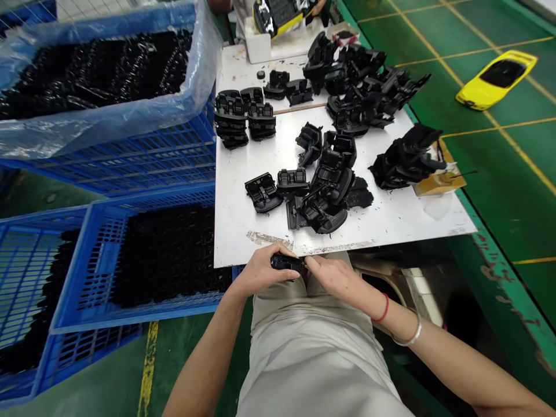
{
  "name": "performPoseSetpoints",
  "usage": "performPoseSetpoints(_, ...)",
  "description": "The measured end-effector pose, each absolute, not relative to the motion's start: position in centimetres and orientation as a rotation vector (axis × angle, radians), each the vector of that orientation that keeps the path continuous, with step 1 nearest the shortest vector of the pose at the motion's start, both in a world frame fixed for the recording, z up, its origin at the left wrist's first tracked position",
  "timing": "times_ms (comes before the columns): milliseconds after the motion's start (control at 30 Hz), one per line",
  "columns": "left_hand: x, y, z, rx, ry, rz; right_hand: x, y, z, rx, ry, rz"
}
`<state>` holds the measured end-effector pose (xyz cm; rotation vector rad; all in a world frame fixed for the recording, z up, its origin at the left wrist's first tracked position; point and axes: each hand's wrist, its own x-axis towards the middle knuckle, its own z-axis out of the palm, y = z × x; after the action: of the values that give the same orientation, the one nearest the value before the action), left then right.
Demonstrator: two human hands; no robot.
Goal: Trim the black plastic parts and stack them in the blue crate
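Observation:
Just off the table's front edge, my left hand (267,271) is wrapped round a black plastic toy-car interior part (285,263). My right hand (332,277) meets the part's right end with thumb and fingers pinched together; what lies between those fingertips is too small to make out. Beyond my hands, a loose heap of similar black interior parts (332,174) covers the middle of the white tabletop (243,231). Two of them sit a little apart, one a seat-like piece (263,192) at the heap's left.
Blue crates (152,321) full of black parts stand at my left, one lined with plastic film (143,124). A yellow toy car (497,80) rests on the green surface at right. A small yellow box (441,179) sits at the table's right edge. Another person's hand (320,7) holds a yellow-black car body (282,14).

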<state>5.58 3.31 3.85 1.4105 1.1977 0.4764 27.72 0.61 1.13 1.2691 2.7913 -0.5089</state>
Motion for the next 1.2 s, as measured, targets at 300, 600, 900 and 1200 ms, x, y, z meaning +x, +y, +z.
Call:
performPoseSetpoints(300,5.4,3.4,3.9,1.390,1.167,0.468,28.0,0.6,1.4,1.250,2.860,-0.483)
performPoseSetpoints(600,5.4,3.9,4.5,1.329,1.134,0.441,27.9,0.5,1.3,1.229,2.909,-0.360)
performPoseSetpoints(900,5.3,4.5,5.1,1.309,1.107,0.409,27.4,0.1,0.8,1.288,2.937,-0.313)
performPoseSetpoints(1200,4.9,4.5,4.7,1.348,1.070,0.412,28.4,0.5,2.2,1.303,2.799,-0.964)
